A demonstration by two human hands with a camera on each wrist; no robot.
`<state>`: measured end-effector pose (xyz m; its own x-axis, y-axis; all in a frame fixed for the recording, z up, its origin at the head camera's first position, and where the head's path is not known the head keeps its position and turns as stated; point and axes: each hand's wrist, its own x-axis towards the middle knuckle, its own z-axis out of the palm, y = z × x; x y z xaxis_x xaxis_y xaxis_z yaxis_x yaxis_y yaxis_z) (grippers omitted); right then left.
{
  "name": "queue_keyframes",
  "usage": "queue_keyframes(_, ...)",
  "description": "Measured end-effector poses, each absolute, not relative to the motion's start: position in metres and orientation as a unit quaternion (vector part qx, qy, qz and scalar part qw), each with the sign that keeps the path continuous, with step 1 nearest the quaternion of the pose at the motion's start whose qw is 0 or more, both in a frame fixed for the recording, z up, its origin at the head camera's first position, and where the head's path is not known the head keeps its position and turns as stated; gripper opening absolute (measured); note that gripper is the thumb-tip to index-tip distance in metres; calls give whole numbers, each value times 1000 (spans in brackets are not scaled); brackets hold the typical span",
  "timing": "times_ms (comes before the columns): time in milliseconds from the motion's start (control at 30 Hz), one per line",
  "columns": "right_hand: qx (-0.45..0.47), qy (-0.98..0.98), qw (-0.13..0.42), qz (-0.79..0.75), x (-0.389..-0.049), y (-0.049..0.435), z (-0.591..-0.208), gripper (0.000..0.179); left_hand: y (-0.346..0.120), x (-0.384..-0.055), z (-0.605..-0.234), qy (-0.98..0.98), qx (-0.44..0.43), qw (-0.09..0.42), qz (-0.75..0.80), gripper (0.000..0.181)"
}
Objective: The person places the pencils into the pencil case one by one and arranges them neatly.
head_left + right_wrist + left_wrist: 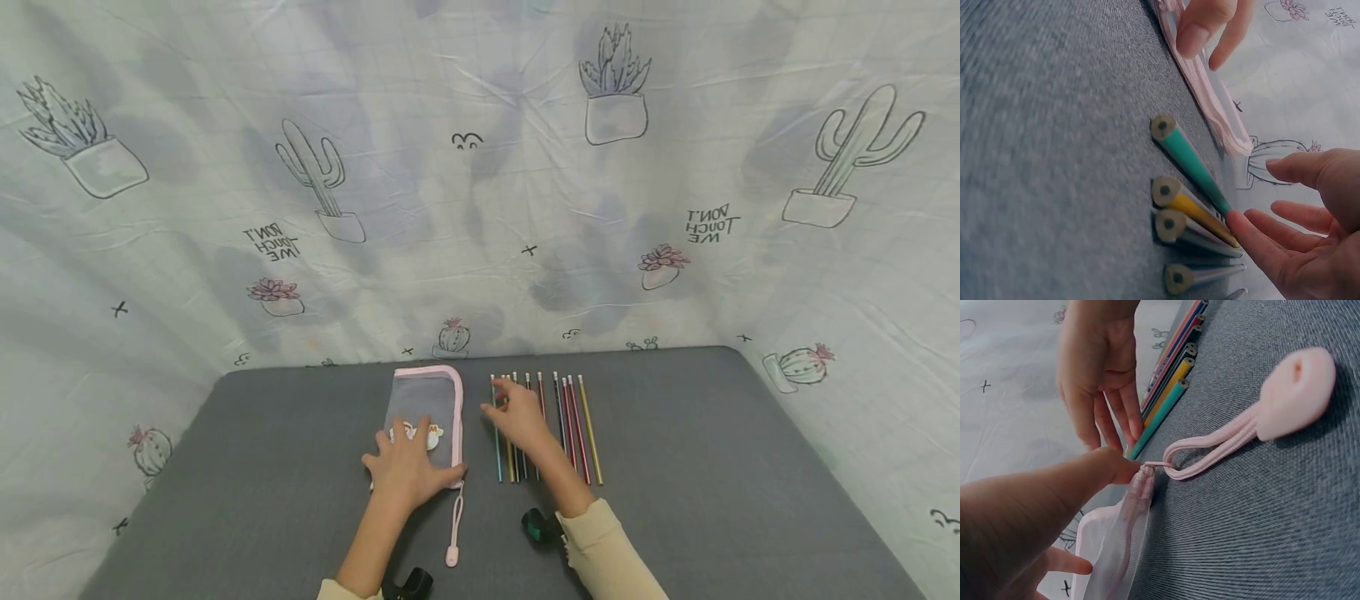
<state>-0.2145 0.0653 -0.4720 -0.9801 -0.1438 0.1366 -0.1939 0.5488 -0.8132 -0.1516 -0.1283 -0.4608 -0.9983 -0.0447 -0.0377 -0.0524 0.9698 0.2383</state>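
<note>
A see-through zip pencil pouch (422,394) with pink edging and a cartoon print lies flat on the table. My left hand (405,473) rests on its lower part with fingers spread, the thumb by the zip end. A pink cord pull (1210,444) hangs off that corner onto the table. To the right of the pouch several pencils (590,433) lie side by side, white ends away from me. My right hand (520,417) is over the left end of this row, fingers loosely bent. In the right wrist view, a fingertip is at the green pencil (1192,162), with no grip on it visible.
A grey cloth-covered table (720,467) bears everything. Behind it hangs a pale curtain (405,192) printed with potted cacti. The pencils lie in a left group and a right group, with a small gap between. Black wrist cameras (537,527) sit near both forearms.
</note>
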Motion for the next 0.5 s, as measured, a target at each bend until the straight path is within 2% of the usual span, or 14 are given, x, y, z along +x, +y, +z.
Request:
queue_keyframes(233, 82, -891, 18, 447, -215, 57, -470, 52, -129, -151, -461, 992, -23, 25, 125, 103)
queue_keyframes(500, 77, -899, 11, 431, -217, 51, -470, 59, -131, -151, -464, 991, -23, 5, 131, 102)
